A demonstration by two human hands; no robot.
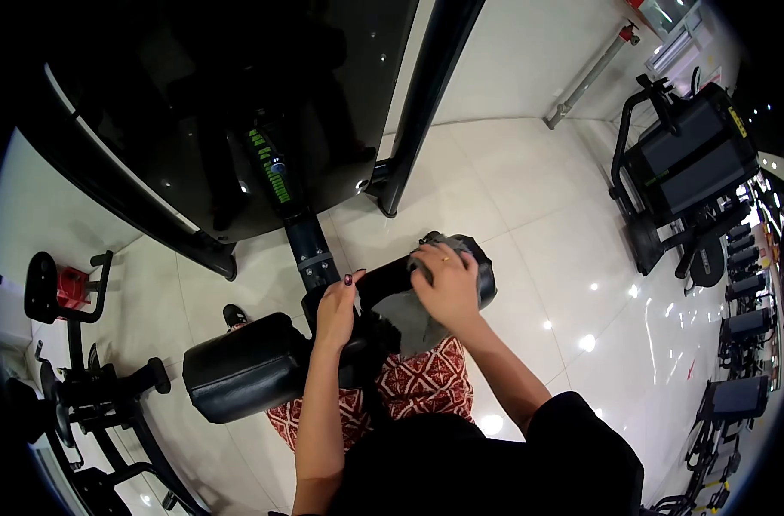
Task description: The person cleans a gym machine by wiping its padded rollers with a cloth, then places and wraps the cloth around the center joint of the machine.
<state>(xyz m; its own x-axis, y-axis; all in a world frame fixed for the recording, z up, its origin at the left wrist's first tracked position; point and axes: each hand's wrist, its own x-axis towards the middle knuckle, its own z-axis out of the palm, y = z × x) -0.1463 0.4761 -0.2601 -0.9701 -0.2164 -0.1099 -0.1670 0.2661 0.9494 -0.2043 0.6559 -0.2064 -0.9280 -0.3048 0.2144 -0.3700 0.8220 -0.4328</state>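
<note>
A grey cloth (406,320) lies bunched and draped over the right black padded roller (486,273) of an exercise machine. My right hand (448,279) presses on the cloth from above, fingers bent into it, a ring on one finger. Beside the machine's central metal arm (308,249), my left hand (335,314) is closed with its thumb up. A small pale bit shows at its inner edge, but what the fingers hold is hidden. The left black padded roller (245,368) sits just left of that hand, uncovered.
A dark glossy machine panel (263,112) with green markings stands in front, on black frame legs (392,185). Exercise bikes (91,387) are at left, and a treadmill-like machine (688,159) is at right. Patterned red trousers (426,383) show beneath the rollers.
</note>
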